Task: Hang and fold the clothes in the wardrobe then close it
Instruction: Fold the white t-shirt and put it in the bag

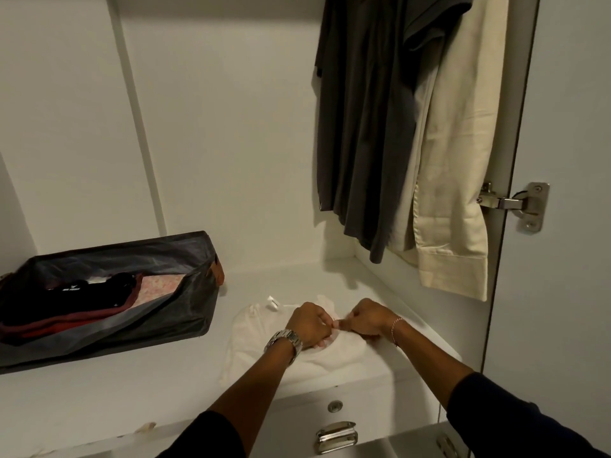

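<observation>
Fingers of the left hand (310,323) are curled tight, pinching a fold of the white garment (264,328); fingers of the right hand (367,320) are likewise curled, gripping the same cloth just beside the left, the two sets of knuckles nearly touching. A metal watch (285,342) sits on the left wrist, a thin bracelet (395,330) on the right, and dark sleeves cover both forearms further back. The white garment lies crumpled on the white shelf (132,391) inside the wardrobe, near the shelf's front right corner, a small white label (273,304) showing at its far edge. To the left on the same shelf, well apart from the garment, stands a dark fabric storage box (195,292), open at the top, holding folded dark and maroon clothes (66,312) and a pale patterned item. Above and to the right hang a dark grey shirt (363,127) and, just beside it on the right, a cream shirt (459,160), its cuff hanging lowest. The wardrobe door (568,226) stands open at the right, carried on a metal hinge (515,203). Below the shelf's front edge a drawer front shows a round lock (335,406) and a metal handle (335,436).
</observation>
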